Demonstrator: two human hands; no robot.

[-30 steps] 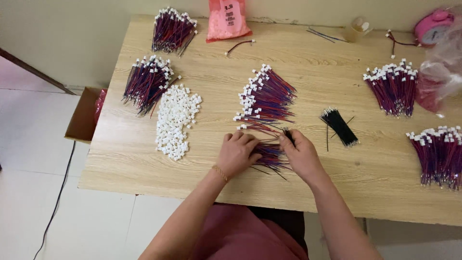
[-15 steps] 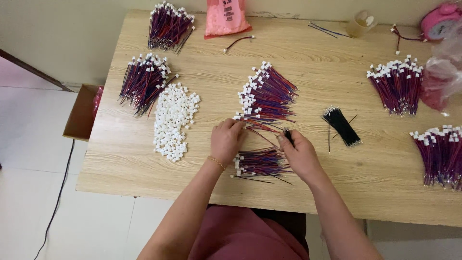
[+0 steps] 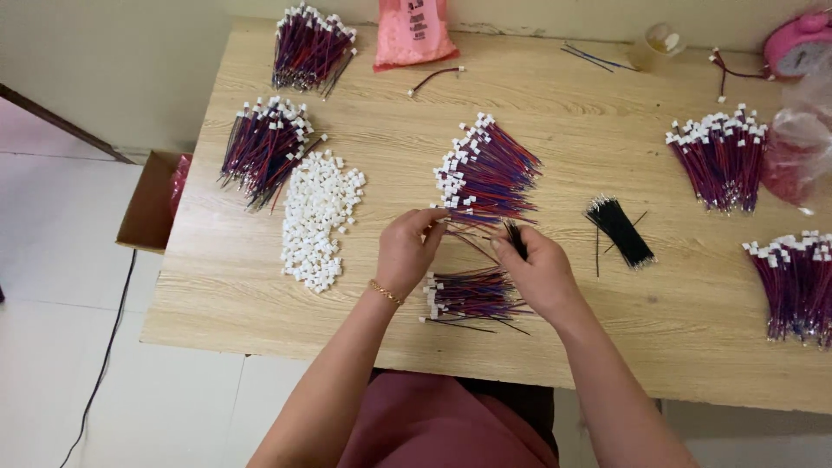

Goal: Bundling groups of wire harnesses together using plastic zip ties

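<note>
My left hand (image 3: 407,250) pinches one end of a thin red-and-blue wire (image 3: 469,242) just above the table. My right hand (image 3: 539,270) holds the wire's other end together with a few short black cable ties (image 3: 515,237). Below and between the hands lies a small bundle of unfinished red-blue wires (image 3: 472,296). Just beyond the hands rests a fanned heap of wires with white connectors (image 3: 484,170). To the left of my left hand lies a pile of loose white plastic connectors (image 3: 318,217).
More connector-tipped wire bundles lie at the left (image 3: 264,149), far left (image 3: 310,45), right (image 3: 718,154) and right edge (image 3: 797,279). A black cable-tie bundle (image 3: 619,229), pink bag (image 3: 414,33), pink box (image 3: 797,43) and a cardboard box (image 3: 149,201) beside the wooden table (image 3: 217,286).
Both hands lifted off the small wire bundle and rose towards the fanned heap, drawing one wire out between them. The small bundle now lies uncovered.
</note>
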